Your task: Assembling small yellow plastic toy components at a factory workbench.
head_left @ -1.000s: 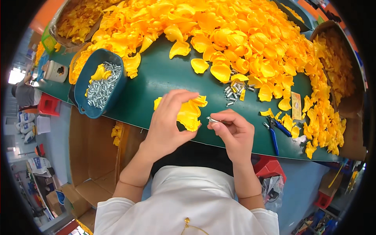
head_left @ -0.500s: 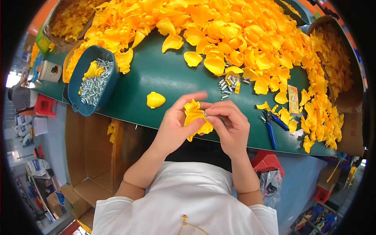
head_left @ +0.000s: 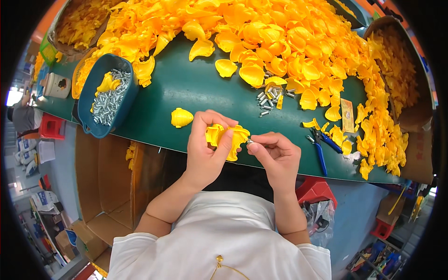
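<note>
My left hand point(head_left: 208, 147) is closed round a yellow molded plastic part point(head_left: 237, 142), held just above the table's near edge. Its thumb lies across the part, and the fingers hide some of it. Between thumb and forefinger, my right hand point(head_left: 276, 156) pinches a small silver metal cylinder point(head_left: 250, 141) right beside the part's right edge. Whether the two touch, I cannot tell. A rounded yellow shell piece point(head_left: 181, 117) lies on the green table point(head_left: 163, 100), left of my hands. Beyond my right hand is a small cluster of similar metal cylinders point(head_left: 267, 103).
A large heap of yellow shells point(head_left: 289, 42) spreads over the far side. At left stands a blue bin point(head_left: 85, 102) of metal pieces point(head_left: 109, 105). Blue-handled pliers point(head_left: 320, 156) and a small card point(head_left: 347, 115) lie at right. An open cardboard box point(head_left: 106, 182) stands below the edge.
My left hand has turned the yellow part and its fingers have curled over it. My right hand has drawn slightly right, and the metal cylinder now shows more clearly in its pinch.
</note>
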### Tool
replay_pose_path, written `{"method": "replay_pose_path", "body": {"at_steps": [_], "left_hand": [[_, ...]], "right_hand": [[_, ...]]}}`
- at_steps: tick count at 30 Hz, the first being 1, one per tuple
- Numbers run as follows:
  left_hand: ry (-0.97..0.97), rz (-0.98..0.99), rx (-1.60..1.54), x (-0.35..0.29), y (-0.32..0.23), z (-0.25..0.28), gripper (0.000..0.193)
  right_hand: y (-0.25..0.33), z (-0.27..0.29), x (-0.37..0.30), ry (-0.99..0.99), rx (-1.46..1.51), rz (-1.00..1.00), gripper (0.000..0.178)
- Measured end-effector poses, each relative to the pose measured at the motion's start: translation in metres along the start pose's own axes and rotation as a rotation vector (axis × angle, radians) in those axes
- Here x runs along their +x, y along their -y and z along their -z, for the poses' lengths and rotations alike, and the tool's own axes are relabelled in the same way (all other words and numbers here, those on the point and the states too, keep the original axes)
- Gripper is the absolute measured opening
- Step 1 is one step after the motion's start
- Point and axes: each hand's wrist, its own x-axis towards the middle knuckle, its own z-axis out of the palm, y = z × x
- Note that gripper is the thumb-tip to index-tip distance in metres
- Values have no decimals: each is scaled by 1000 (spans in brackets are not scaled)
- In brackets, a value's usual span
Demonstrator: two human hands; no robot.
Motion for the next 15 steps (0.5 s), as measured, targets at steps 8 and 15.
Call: {"method": "replay_pose_path", "body": {"at_steps": [8, 15], "left_hand": [[32, 54, -38, -2, 4, 0, 14], [178, 405, -427, 14, 12, 15, 18]], "right_hand": [[-6, 5, -1, -38, 194, -240, 11], [2, 14, 8, 93, -267, 121, 12]]}}
